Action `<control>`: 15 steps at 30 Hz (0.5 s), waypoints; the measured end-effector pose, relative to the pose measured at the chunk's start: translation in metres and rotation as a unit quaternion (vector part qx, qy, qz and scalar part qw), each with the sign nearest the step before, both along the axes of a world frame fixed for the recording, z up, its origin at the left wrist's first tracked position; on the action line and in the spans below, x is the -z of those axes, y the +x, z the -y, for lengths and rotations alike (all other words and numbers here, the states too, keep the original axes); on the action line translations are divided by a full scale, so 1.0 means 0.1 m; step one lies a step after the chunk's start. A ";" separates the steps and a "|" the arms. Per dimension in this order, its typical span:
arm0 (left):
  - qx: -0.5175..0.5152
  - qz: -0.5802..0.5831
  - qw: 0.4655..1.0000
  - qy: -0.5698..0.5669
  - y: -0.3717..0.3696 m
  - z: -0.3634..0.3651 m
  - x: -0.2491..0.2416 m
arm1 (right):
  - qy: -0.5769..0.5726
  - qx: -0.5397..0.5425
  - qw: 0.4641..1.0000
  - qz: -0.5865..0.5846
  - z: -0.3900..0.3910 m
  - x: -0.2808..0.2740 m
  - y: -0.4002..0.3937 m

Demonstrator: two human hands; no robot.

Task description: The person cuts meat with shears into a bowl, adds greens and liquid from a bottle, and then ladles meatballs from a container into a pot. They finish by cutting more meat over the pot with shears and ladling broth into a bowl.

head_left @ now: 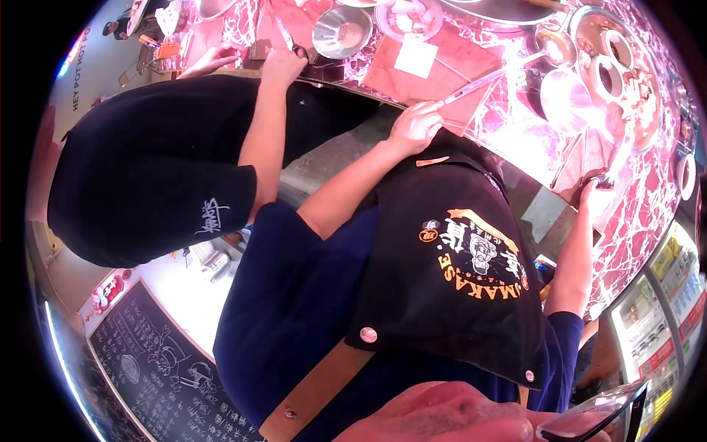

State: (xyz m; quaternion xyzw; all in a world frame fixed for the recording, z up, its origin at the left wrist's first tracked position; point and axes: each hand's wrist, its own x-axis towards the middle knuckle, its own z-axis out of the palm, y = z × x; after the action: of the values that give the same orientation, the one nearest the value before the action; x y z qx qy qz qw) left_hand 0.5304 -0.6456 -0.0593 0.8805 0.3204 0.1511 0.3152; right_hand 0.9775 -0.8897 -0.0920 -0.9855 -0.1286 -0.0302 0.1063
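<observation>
My left hand (pixel 416 129) is closed around the handle end of a long metal ladle (pixel 490 77) at the table edge. The ladle's bowl end reaches toward the back, beside the large round pan. On the right, my right hand (pixel 598 195) is closed at the table edge on a dark-handled thing, washed out by glare. A folded brownish napkin (pixel 584 158) lies just beside that hand. Between my hands, a shiny metal bowl (pixel 565 97) stands near the large pan of food (pixel 641 96). White ring-shaped holders (pixel 617 50) sit in that pan.
To my left, a person in a dark shirt (pixel 147 169) works with scissors (pixel 297 50). A metal bowl (pixel 342 33), a plate of pale food (pixel 407 16) and a white paper square (pixel 415 57) on a brown mat stand along the marbled table (pixel 515 140).
</observation>
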 end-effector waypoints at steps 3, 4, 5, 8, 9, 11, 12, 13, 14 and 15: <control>0.002 0.019 1.000 -0.014 -0.04 -0.01 0.06 | 0.010 -0.008 1.000 0.008 0.04 0.05 0.04; 0.002 0.019 1.000 -0.014 -0.05 0.00 0.08 | 0.005 -0.012 1.000 0.012 0.04 0.05 0.05; 0.001 0.039 0.999 -0.025 -0.06 0.00 0.09 | 0.000 -0.016 1.000 0.017 0.04 0.06 0.05; 0.004 0.073 0.996 -0.045 -0.10 -0.01 0.12 | 0.012 -0.013 1.000 0.018 0.04 0.07 0.06; 0.008 0.088 0.995 -0.056 -0.11 -0.01 0.13 | 0.013 -0.012 1.000 0.018 0.04 0.08 0.06; 0.011 0.092 0.994 -0.057 -0.11 -0.03 0.15 | 0.013 -0.013 1.000 0.023 0.05 0.10 0.07; 0.013 0.096 0.994 -0.060 -0.11 -0.03 0.17 | 0.013 -0.012 1.000 0.023 0.06 0.11 0.08; 0.014 0.096 0.994 -0.059 -0.11 -0.03 0.16 | 0.009 -0.011 1.000 0.022 0.05 0.11 0.08; 0.014 0.093 0.994 -0.058 -0.11 -0.03 0.16 | 0.004 -0.011 1.000 0.020 0.05 0.10 0.08; 0.015 0.090 0.994 -0.057 -0.10 -0.03 0.16 | 0.004 -0.010 1.000 0.020 0.06 0.12 0.09</control>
State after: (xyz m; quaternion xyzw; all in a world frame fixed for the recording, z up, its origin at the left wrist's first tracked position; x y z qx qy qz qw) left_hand 0.5201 -0.6431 -0.0749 0.8486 0.2852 0.2060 0.3950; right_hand 0.9862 -0.8955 -0.1037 -0.9830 -0.1402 -0.0495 0.1081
